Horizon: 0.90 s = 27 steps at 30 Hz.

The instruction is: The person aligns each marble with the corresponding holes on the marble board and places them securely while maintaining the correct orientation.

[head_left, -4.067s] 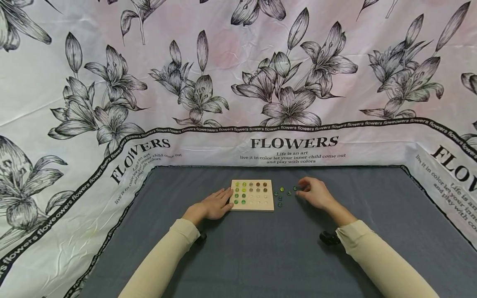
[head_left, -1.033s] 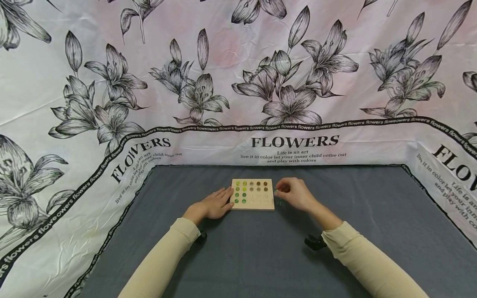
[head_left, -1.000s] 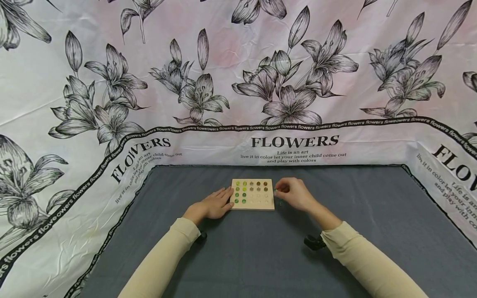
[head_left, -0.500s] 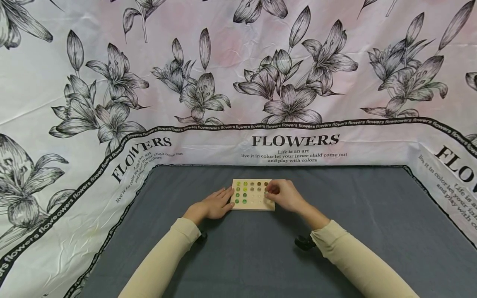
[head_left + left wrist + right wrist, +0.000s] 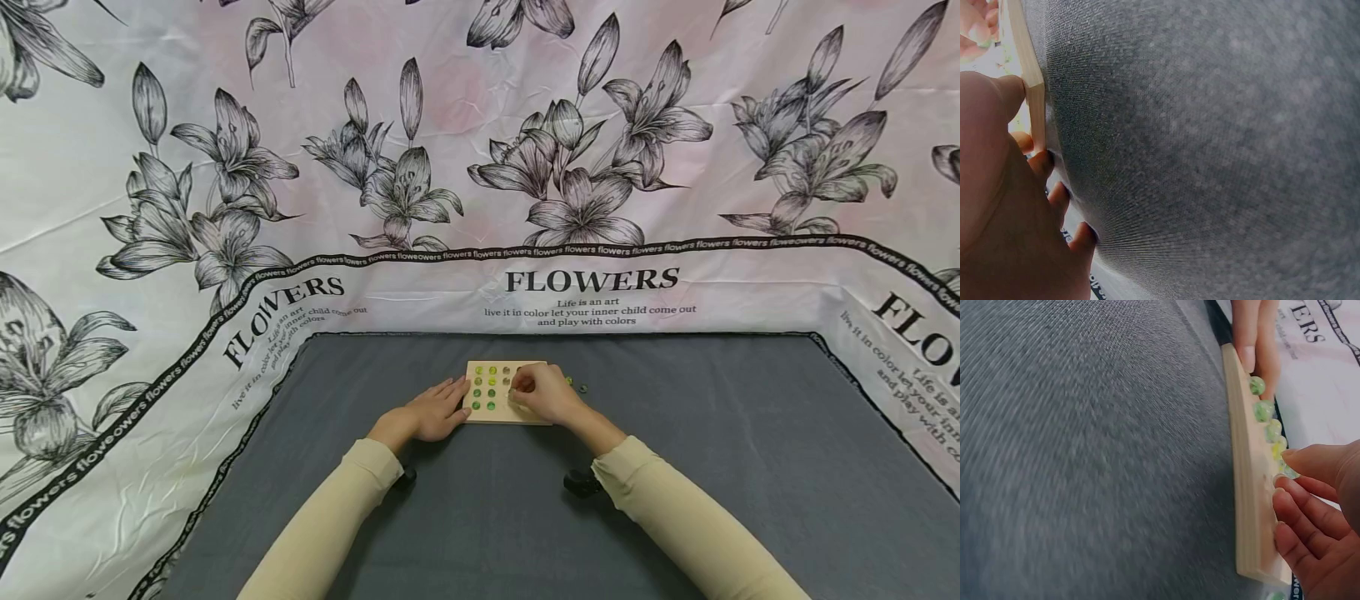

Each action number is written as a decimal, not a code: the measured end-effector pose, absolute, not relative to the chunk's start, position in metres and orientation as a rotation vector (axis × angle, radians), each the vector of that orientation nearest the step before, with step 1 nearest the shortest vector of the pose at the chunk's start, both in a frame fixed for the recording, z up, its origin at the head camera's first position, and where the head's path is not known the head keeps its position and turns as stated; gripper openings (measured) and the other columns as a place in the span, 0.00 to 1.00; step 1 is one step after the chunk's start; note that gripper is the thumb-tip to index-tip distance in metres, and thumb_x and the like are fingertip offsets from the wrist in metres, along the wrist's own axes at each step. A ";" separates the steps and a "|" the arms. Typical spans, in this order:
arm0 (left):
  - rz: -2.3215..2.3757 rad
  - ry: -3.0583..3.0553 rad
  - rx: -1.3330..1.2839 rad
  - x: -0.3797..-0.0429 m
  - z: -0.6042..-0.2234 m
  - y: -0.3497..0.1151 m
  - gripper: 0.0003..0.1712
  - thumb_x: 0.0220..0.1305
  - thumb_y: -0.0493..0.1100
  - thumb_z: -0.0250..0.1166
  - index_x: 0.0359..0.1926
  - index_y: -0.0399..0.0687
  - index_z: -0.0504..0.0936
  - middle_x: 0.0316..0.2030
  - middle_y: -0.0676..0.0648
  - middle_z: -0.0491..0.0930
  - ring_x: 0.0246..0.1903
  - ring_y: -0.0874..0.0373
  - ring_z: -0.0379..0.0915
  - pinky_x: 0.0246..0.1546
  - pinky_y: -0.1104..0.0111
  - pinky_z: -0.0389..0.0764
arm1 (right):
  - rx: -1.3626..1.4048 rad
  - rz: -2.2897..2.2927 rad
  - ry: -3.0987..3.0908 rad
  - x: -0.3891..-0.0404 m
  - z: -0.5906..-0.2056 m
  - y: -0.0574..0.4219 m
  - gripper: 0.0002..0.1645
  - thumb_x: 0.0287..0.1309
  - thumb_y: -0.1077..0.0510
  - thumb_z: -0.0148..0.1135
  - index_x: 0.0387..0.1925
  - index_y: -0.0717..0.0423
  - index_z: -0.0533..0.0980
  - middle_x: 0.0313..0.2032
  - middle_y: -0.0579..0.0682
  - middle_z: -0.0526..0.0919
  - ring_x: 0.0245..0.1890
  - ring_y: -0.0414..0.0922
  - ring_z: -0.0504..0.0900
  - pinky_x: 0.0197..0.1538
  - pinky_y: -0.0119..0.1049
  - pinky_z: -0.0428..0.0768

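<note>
A pale wooden board (image 5: 536,417) with rows of hollows lies on the grey cloth. Green and yellow-green glass marbles (image 5: 491,400) sit in its two left columns, and darker ones show in the back rows. My left hand (image 5: 435,411) rests against the board's left edge, fingers extended and thumb at the near corner. Above the middle of the board, my right hand (image 5: 546,393) pinches a greenish marble (image 5: 1291,470) between thumb and index finger. That hand hides the board's right part in the head view.
A few loose marbles (image 5: 583,388) lie on the grey cloth (image 5: 480,517) to the right of the board, partly behind the right hand. A white flower-printed sheet (image 5: 420,292) borders the far side and rises behind.
My right hand has moved left from the loose marbles beside the board to over its middle, carrying a marble. The left hand has stayed at the board's left edge.
</note>
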<state>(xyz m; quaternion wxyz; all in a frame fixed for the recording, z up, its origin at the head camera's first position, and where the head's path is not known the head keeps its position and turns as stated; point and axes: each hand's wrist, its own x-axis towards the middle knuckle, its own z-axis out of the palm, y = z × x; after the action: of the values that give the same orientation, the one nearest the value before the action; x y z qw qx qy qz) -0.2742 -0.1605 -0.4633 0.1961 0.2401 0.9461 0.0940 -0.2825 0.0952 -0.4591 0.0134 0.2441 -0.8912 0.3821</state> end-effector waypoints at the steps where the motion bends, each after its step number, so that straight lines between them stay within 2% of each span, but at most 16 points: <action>1: 0.263 2.651 0.673 -0.275 -0.465 -0.161 0.38 0.83 0.59 0.40 0.83 0.49 0.42 0.82 0.48 0.40 0.81 0.49 0.35 0.79 0.52 0.44 | 0.763 1.180 -2.772 -0.283 -0.460 0.093 0.02 0.60 0.65 0.70 0.35 0.62 0.85 0.32 0.50 0.86 0.32 0.41 0.83 0.39 0.38 0.83; 16: 0.255 2.664 0.669 -0.281 -0.469 -0.161 0.38 0.83 0.60 0.39 0.83 0.51 0.41 0.82 0.49 0.39 0.81 0.50 0.34 0.79 0.52 0.45 | 0.697 1.125 -2.815 -0.285 -0.459 0.084 0.07 0.59 0.66 0.72 0.39 0.65 0.86 0.35 0.54 0.88 0.34 0.46 0.85 0.41 0.42 0.84; 22: 0.272 2.658 0.680 -0.280 -0.469 -0.161 0.38 0.83 0.60 0.39 0.83 0.50 0.42 0.82 0.49 0.39 0.81 0.49 0.34 0.79 0.52 0.45 | 0.750 1.118 -2.828 -0.281 -0.456 0.089 0.11 0.61 0.67 0.70 0.45 0.68 0.85 0.40 0.57 0.88 0.38 0.49 0.86 0.44 0.45 0.85; 27: 0.289 2.653 0.682 -0.281 -0.471 -0.162 0.39 0.83 0.60 0.39 0.83 0.50 0.41 0.82 0.49 0.39 0.81 0.50 0.34 0.79 0.51 0.44 | 0.829 1.087 -2.786 -0.271 -0.447 0.098 0.13 0.62 0.66 0.69 0.47 0.67 0.84 0.39 0.57 0.87 0.37 0.48 0.85 0.41 0.43 0.84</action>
<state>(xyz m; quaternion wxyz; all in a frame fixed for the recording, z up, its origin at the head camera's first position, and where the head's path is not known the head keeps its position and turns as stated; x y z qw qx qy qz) -0.2808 -0.1621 -0.4715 0.1922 0.2431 0.9452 0.1031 -0.2708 0.0985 -0.4473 0.0190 0.2672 -0.8975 0.3503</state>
